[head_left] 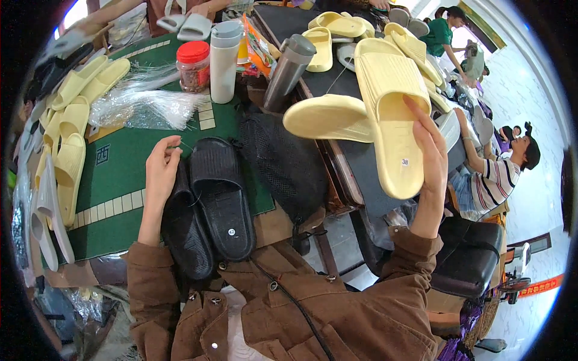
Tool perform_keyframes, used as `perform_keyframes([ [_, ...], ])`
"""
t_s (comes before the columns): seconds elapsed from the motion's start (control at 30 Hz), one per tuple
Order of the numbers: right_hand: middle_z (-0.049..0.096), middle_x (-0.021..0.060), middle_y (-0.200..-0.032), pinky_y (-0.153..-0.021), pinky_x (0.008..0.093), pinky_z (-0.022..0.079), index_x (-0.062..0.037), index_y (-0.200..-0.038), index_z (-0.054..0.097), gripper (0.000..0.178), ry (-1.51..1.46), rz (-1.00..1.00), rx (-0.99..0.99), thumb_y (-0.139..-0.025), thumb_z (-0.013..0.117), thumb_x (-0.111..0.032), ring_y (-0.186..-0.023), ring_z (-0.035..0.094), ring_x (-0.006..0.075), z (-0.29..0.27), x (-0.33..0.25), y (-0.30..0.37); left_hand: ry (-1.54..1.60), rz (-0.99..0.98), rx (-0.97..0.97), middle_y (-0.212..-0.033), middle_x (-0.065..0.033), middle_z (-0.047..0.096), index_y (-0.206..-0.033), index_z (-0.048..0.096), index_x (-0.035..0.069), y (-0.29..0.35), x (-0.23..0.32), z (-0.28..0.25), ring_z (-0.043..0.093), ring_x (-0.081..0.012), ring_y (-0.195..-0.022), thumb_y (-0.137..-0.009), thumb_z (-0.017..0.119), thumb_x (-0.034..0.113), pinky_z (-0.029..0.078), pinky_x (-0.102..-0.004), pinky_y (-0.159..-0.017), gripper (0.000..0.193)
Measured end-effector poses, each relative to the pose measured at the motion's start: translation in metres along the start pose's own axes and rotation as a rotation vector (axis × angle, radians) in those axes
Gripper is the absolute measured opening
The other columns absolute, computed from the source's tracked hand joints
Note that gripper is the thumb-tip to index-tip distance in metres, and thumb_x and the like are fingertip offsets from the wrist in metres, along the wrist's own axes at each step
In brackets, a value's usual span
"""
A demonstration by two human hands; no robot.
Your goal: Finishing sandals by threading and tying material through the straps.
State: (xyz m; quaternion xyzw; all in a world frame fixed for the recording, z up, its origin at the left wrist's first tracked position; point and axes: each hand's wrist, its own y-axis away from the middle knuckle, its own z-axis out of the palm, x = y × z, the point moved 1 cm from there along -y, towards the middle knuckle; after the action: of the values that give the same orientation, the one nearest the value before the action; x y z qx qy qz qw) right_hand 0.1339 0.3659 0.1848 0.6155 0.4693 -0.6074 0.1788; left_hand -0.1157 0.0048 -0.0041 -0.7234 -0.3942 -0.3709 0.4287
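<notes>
One yellow slipper [394,144], right of centre, is clamped in the right hand [436,161], the left hand's [160,169] fingers pinched together beside black slippers [224,198], apparently mid-handling, next calling for a steady grip.

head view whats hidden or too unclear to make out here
All in the head view:
Right grip: any part behind the held yellow slipper is hidden by it.
Second yellow slipper: its right end is hidden by the held one.
Left grip: whether it pinches something thin is too fine to tell.
Black mesh bag: contents hidden by its dark mesh.
Co-worker at top: head cut off by the upper edge.
</notes>
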Motion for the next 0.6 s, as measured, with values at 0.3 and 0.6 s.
perform_keyframes([
  [0.3,0.049,0.0126,-0.137,-0.103,0.0281,0.038,0.0054,-0.133,0.046,0.04,-0.118,0.029,0.107,-0.095,0.044,-0.005,-0.122,0.049,0.0192,-0.019,0.013,0.001,-0.049,-0.014,-0.008,-0.104,-0.0091,0.063,-0.114,0.058,0.0,0.002,-0.002,-0.004,0.059,-0.0127,-0.083,-0.09,0.055,0.004,0.049,-0.0269,-0.077,0.024],
  [0.6,0.049,0.0131,-0.135,-0.094,0.0273,0.045,-0.0003,-0.137,0.045,0.05,-0.165,0.245,0.174,-0.088,0.044,0.001,-0.113,0.056,0.0182,-0.066,0.109,-0.011,0.011,-0.014,-0.008,-0.105,-0.0096,0.063,-0.115,0.058,-0.001,-0.001,0.006,-0.002,0.059,-0.0125,-0.084,-0.09,0.055,0.004,0.049,-0.0272,-0.076,0.025],
])
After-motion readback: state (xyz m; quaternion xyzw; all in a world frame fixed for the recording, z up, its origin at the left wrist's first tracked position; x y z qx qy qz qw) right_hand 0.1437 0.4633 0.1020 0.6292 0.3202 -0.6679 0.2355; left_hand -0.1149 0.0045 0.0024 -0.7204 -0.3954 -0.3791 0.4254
